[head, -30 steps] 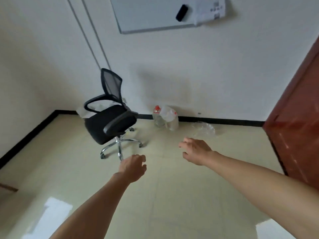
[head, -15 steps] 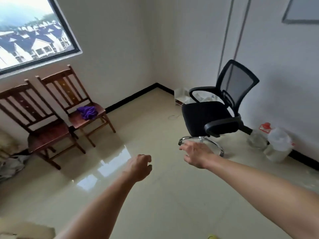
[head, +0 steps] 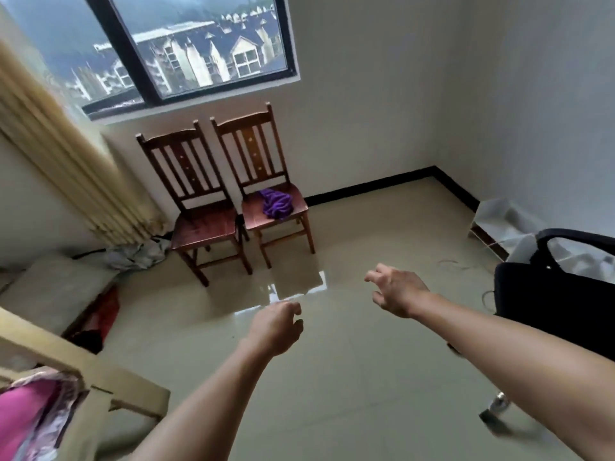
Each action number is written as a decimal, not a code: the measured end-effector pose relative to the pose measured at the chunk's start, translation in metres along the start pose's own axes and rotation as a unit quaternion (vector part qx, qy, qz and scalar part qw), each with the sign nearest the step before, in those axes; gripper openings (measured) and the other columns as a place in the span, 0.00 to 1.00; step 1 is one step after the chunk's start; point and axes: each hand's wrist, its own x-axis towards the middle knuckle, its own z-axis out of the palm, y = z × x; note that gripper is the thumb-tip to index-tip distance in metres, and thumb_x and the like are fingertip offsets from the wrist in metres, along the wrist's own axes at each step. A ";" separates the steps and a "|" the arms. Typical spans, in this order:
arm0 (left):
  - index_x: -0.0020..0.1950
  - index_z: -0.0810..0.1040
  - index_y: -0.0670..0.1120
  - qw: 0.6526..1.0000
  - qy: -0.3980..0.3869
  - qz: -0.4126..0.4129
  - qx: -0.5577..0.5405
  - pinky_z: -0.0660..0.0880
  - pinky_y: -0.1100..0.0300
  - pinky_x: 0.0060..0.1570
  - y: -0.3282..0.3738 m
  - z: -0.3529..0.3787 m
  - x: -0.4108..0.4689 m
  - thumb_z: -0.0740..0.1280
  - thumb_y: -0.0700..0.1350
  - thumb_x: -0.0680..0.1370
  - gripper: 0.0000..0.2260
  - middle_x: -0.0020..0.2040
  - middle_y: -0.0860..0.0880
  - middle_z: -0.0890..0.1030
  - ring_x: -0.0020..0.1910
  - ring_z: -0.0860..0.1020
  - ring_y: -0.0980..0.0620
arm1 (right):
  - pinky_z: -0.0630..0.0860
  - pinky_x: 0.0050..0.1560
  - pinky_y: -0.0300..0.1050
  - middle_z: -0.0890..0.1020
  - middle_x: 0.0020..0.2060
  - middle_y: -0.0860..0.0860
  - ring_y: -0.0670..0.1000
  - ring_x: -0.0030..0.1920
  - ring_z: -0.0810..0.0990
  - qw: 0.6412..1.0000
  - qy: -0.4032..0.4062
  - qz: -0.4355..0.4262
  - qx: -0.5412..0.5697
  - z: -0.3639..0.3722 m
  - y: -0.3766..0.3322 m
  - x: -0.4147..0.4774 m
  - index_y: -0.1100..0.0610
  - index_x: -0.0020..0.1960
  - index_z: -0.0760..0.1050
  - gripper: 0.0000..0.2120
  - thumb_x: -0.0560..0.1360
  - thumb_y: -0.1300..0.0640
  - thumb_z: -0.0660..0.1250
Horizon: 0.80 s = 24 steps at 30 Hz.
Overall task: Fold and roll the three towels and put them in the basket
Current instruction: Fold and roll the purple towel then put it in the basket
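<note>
A crumpled purple towel [head: 277, 203] lies on the seat of the right-hand wooden chair [head: 266, 181] under the window. My left hand [head: 276, 329] hangs in mid-air over the floor, fingers loosely curled and holding nothing. My right hand [head: 396, 289] is stretched out further forward, fingers loosely bent, also holding nothing. Both hands are well short of the chair. No basket is in view.
A second wooden chair [head: 196, 207] stands left of the first. A black office chair [head: 559, 294] is at the right edge. A curtain [head: 66, 168] hangs at left, with a low bench [head: 50, 291] and a light wooden furniture edge [head: 83, 371] near me.
My view has swung left from the office chair and wall to the window and the two wooden chairs. Both arms stay stretched out in front, hands holding nothing.
</note>
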 end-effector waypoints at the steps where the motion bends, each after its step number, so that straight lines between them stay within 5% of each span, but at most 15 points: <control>1: 0.62 0.75 0.51 1.000 -0.005 -0.021 -0.007 0.70 0.59 0.55 -0.011 -0.004 0.011 0.62 0.51 0.78 0.13 0.60 0.51 0.79 0.61 0.74 0.49 | 0.74 0.54 0.48 0.74 0.61 0.52 0.56 0.60 0.76 1.000 -0.005 -0.012 0.001 -0.005 -0.003 0.026 0.49 0.68 0.69 0.18 0.78 0.51 0.58; 11: 0.60 0.76 0.51 0.989 -0.029 -0.142 -0.029 0.71 0.58 0.52 -0.145 -0.026 0.146 0.61 0.51 0.77 0.13 0.57 0.50 0.79 0.59 0.75 0.49 | 0.75 0.51 0.50 0.74 0.56 0.52 0.56 0.55 0.77 0.992 -0.026 -0.120 -0.006 0.001 -0.063 0.253 0.50 0.66 0.70 0.17 0.77 0.53 0.59; 24: 0.53 0.76 0.50 0.991 -0.036 -0.114 -0.057 0.74 0.56 0.49 -0.289 -0.107 0.398 0.62 0.51 0.76 0.10 0.54 0.47 0.81 0.55 0.78 0.45 | 0.73 0.51 0.48 0.74 0.56 0.50 0.54 0.57 0.77 0.998 -0.023 -0.053 -0.001 -0.040 -0.074 0.514 0.48 0.66 0.70 0.17 0.77 0.50 0.59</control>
